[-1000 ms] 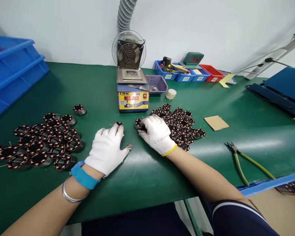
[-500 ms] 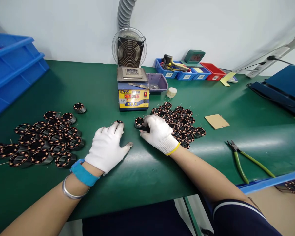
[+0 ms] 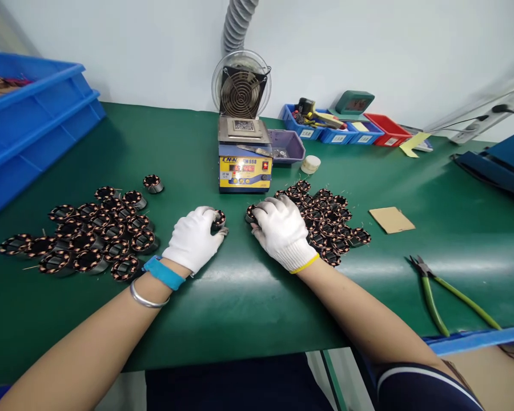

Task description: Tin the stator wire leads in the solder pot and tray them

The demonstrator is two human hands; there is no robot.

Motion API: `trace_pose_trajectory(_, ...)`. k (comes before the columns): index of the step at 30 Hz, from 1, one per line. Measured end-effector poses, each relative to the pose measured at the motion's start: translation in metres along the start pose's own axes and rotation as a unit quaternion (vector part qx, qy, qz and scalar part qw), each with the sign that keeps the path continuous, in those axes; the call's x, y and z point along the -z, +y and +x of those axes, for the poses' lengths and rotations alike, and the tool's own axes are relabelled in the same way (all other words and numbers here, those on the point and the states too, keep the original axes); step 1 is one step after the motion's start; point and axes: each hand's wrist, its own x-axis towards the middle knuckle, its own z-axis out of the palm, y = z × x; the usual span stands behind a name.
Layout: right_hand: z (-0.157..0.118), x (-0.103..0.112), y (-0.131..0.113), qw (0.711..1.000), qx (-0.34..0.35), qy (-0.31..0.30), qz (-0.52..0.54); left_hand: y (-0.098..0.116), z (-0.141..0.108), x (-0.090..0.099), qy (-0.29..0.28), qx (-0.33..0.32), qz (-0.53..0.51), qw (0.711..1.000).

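My left hand [image 3: 195,237], in a white glove, has its thumb and fingers curled around a copper-wound motor stator [image 3: 219,219] standing on the green bench. My right hand [image 3: 285,231], also gloved, grips a second motor stator [image 3: 251,213] at its fingertips; the fingers partly cover it. Beside the right hand lies a cluster of stators [image 3: 325,208] with fine wire ends sticking out. Left of my left hand stands another group of stators [image 3: 85,242], with one single stator [image 3: 153,184] apart behind it.
At the back stands a solder pot unit [image 3: 245,171] with a fan [image 3: 242,94], beside a purple tray [image 3: 297,149]. Green-handled cutters [image 3: 432,291] and a cardboard square [image 3: 392,220] lie right. Blue crates [image 3: 38,131] stand left; small bins [image 3: 388,130] line the wall.
My left thumb and fingers have closed around the stator at their tips. My right hand keeps its hold on its stator. The camera view has turned slightly left.
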Motion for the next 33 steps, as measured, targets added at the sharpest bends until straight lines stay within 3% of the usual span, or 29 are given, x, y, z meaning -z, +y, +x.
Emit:
trace_pose_trajectory(4, -0.002, 0.008, 0.007, 0.997, -0.051, -0.03, -0.04, 0.001, 0.0, 0.005, -0.03, 0.006, 0.02, 0.999)
trace_pose_trajectory(7, -0.01, 0.009, 0.008, 0.998, -0.064, 0.028, -0.009, 0.004, -0.003, 0.01, -0.048, 0.017, 0.003, 0.999)
trace_pose_trajectory(10, -0.019, 0.007, -0.002, 0.989, -0.033, 0.087, 0.111, 0.006, -0.008, 0.015, -0.064, 0.035, -0.035, 0.997)
trace_pose_trajectory(13, -0.022, 0.002, -0.021, 0.968, -0.086, 0.048, 0.229, 0.006, -0.01, 0.018, -0.066, 0.033, -0.062, 0.995)
trace_pose_trajectory(16, -0.016, -0.004, -0.034, 0.951, -0.124, -0.013, 0.282, 0.004, -0.007, 0.018, -0.05, 0.039, -0.067, 0.996)
trace_pose_trajectory(19, -0.011, -0.007, -0.037, 0.944, -0.117, -0.027, 0.309, 0.003, -0.002, 0.02, -0.047, 0.06, -0.071, 0.995)
trace_pose_trajectory(22, -0.014, -0.005, -0.033, 0.929, -0.151, -0.034, 0.335, 0.0, -0.006, 0.029, -0.091, 0.061, -0.122, 0.987)
trace_pose_trajectory(24, -0.018, -0.003, -0.029, 0.925, -0.166, -0.049, 0.338, -0.004, -0.011, 0.035, -0.107, 0.048, -0.154, 0.981)
trace_pose_trajectory(27, -0.021, -0.001, -0.023, 0.936, -0.135, -0.064, 0.319, -0.008, -0.016, 0.037, -0.064, -0.02, -0.149, 0.987)
trace_pose_trajectory(30, -0.02, -0.002, -0.02, 0.949, -0.076, -0.059, 0.3, -0.008, -0.013, 0.023, -0.046, -0.101, -0.117, 0.987)
trace_pose_trajectory(33, -0.019, -0.002, -0.021, 0.95, -0.065, -0.059, 0.298, -0.003, -0.007, 0.006, -0.055, -0.103, -0.125, 0.985)
